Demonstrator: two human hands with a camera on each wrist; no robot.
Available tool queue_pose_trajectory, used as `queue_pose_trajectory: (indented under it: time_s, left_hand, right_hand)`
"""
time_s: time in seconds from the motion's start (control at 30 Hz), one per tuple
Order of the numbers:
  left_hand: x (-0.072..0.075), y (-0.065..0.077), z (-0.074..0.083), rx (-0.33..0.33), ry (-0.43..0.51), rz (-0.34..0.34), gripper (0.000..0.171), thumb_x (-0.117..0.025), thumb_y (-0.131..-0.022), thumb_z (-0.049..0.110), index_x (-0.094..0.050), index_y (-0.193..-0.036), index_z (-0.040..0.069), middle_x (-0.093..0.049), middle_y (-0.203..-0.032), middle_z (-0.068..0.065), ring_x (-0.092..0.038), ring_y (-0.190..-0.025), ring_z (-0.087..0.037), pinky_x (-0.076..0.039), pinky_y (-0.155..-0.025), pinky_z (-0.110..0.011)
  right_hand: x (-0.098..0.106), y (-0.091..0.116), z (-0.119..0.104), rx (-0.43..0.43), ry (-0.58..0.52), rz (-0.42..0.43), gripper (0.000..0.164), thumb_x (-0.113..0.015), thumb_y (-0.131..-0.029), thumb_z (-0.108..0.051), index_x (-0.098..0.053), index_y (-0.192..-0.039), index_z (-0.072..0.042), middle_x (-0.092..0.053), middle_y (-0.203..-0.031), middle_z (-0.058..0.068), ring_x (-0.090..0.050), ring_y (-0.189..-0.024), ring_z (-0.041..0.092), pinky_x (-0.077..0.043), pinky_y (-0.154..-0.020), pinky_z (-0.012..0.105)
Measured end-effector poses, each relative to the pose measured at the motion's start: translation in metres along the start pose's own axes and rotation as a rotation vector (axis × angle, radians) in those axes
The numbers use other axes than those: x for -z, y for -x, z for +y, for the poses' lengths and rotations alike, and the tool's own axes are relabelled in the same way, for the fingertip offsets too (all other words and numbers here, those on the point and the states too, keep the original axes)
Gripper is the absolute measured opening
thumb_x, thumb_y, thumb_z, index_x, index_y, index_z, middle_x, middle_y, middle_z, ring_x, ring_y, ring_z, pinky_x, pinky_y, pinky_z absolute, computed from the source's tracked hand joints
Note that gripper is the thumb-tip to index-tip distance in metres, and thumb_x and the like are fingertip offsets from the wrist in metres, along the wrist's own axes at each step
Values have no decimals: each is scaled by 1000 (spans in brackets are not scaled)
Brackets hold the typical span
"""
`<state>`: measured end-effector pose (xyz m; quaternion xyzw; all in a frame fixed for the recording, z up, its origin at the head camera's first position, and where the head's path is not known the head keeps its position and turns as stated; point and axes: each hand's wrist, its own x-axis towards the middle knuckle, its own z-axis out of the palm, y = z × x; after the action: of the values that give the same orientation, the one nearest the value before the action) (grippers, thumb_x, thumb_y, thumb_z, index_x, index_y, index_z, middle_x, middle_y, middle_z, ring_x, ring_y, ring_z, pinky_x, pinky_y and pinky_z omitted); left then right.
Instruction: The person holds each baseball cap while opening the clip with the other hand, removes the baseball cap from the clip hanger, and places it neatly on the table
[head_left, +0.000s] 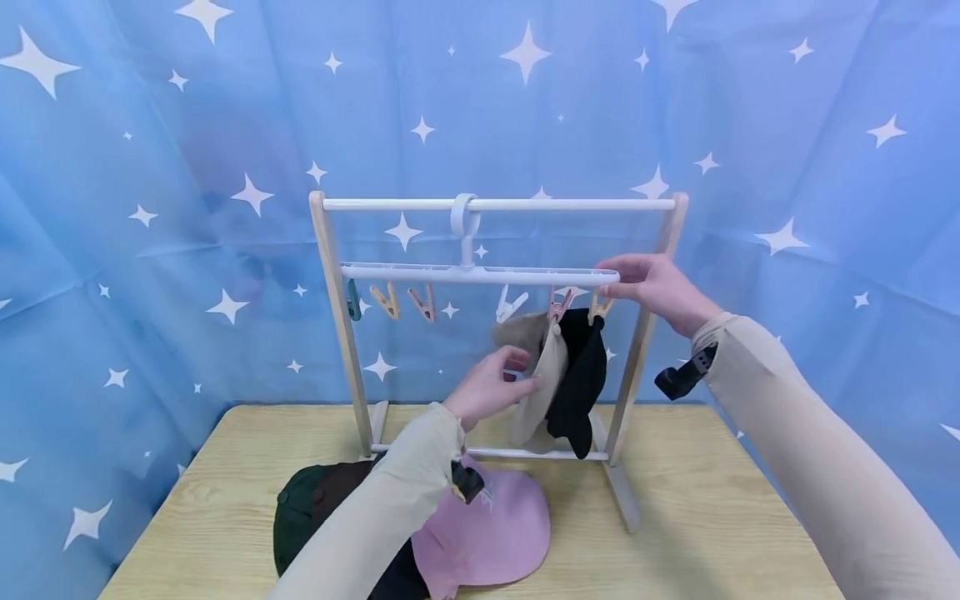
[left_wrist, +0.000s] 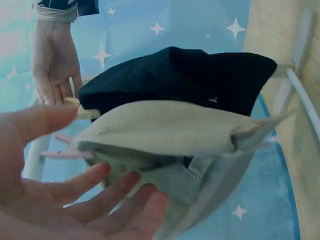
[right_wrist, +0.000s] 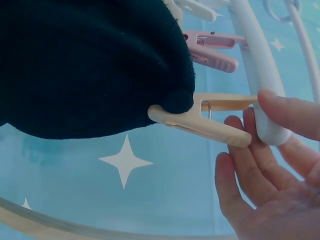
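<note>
Near the right end of the white clip hanger [head_left: 420, 273], a beige cap [head_left: 553, 379] and a black cap [head_left: 581, 367] hang side by side. A pink clothespin [right_wrist: 215, 59] holds the beige one; a pale yellow clothespin [right_wrist: 200, 122] pinches the black one's edge. My right hand [head_left: 660, 287] grips the hanger's end, with the thumb on the bar and fingers curled behind it, close by the yellow clothespin. My left hand [head_left: 491, 387] has its fingers spread beside the beige cap, which gapes toward it in the left wrist view.
The hanger's hook [head_left: 465, 218] sits over the top bar of a wood-and-white rack [head_left: 330, 317]. Toward the hanger's left hang several more clothespins [head_left: 386, 300]. A pink cap [head_left: 498, 525] and a dark green cap [head_left: 292, 508] lie among other dark caps on the wooden table [head_left: 202, 517].
</note>
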<state>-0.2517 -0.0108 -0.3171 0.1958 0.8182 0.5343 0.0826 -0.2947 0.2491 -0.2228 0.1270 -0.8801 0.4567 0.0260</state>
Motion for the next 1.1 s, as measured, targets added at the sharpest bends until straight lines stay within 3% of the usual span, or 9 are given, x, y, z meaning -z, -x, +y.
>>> queue_pose_trajectory:
  time_s: [0.17,0.33,0.43,0.6,0.83,0.97,1.1]
  left_hand:
    - [-8,-20,5,1,14,-10,48,-68,-91,18,-52,-132,1,-57,-126,-14,-54,-116,-27,-46,-91,-35]
    - [-13,-37,8,-15,-102,-4,45,-67,-91,21,-53,-131,3,-61,-112,-9,-57,-101,-21,-47,-83,-33]
    - [-15,-43,7,-56,-175,-5,34,-64,-93,16,-57,-125,4,-62,-103,-7,-56,-91,-19,-46,-78,-31]
    - [-11,-44,4,-106,-192,-5,18,-54,-92,-2,-61,-107,3,-61,-92,-8,-53,-81,-20,-43,-73,-30]
    - [1,-39,13,-81,-93,-5,31,-46,-89,-9,-64,-112,1,-61,-96,-9,-52,-84,-20,-41,-74,-27]
    - [3,-39,17,-41,-44,-11,32,-43,-90,-10,-65,-110,2,-60,-94,-8,-50,-82,-20,-39,-70,-26]
    - [2,-39,19,-14,7,-23,34,-41,-90,-12,-65,-109,2,-58,-92,-7,-49,-80,-21,-37,-67,-27]
  right_hand:
    - [1,-1,-3,0,25,-14,45,-68,-92,-20,-57,-131,0,-65,-117,16,-54,-106,26,-29,-100,53]
    - [4,-4,-6,4,47,-26,46,-68,-92,-21,-56,-131,1,-65,-117,16,-54,-109,29,-28,-101,55]
    - [3,-5,-5,2,56,-28,45,-68,-92,-20,-56,-131,0,-65,-117,16,-54,-110,30,-28,-101,56]
    - [0,-6,-3,-7,67,-24,43,-67,-93,-19,-57,-130,-1,-64,-119,18,-54,-111,30,-29,-101,56]
    - [1,-7,-6,22,103,7,44,-68,-92,-24,-58,-130,-4,-60,-123,19,-54,-111,30,-34,-97,53]
    - [-4,-2,-6,52,168,105,45,-70,-90,-28,-56,-125,-4,-58,-117,18,-53,-107,30,-37,-89,50]
    - [-18,7,-6,153,346,320,34,-73,-88,-26,-52,-98,-1,-54,-88,14,-51,-79,28,-38,-67,40]
